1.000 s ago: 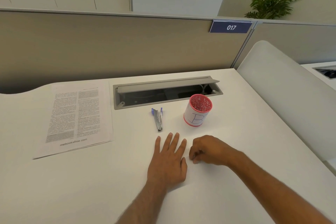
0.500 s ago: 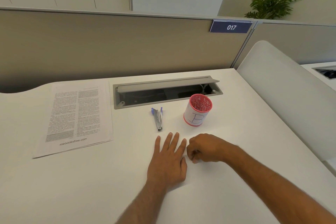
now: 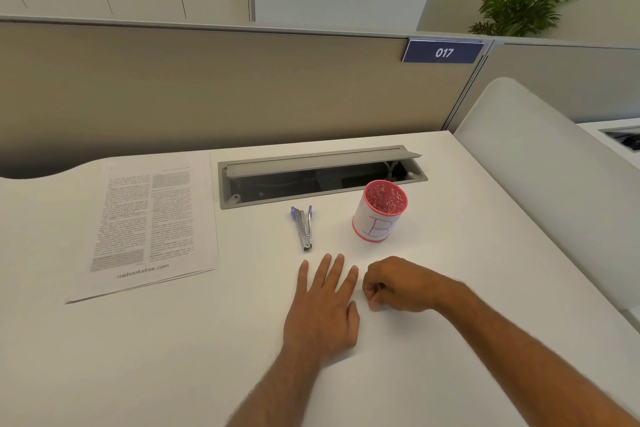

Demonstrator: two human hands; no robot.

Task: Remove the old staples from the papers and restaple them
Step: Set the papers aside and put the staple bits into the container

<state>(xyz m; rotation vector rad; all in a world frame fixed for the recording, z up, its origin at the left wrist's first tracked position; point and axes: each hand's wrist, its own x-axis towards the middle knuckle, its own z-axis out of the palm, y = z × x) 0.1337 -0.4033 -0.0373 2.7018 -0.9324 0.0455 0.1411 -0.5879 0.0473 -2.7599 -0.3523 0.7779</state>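
- Change: against the two earlier views, the right hand (image 3: pixel 398 286) is seen drawn in slightly toward the left hand (image 3: pixel 323 305), then eased a little back; the stapler (image 3: pixel 304 227), cup (image 3: pixel 380 211) and left-hand papers (image 3: pixel 149 224) are unmoved.
- Meaning: a small picking motion at one spot is suggested, probably a staple being worked loose by the fingertips, though no staple can be made out.
- Left hand: laid flat, fingers straight and slightly spread, pressed on white sheets (image 3: pixel 398 340) barely separable from the white desk (image 3: pixel 138 357).
- Right hand: fingers curled and pinched together just beside the left fingertips; what is pinched, if anything, cannot be told.
- Papers: a printed two-column stack is lying at the desk's left, well apart from both hands, its edges slightly fanned.
- Stapler: a silver tool with blue tabs is lying just beyond the left fingertips, untouched.
- Cup: a red mesh cup with a paper label stands right of the stapler.
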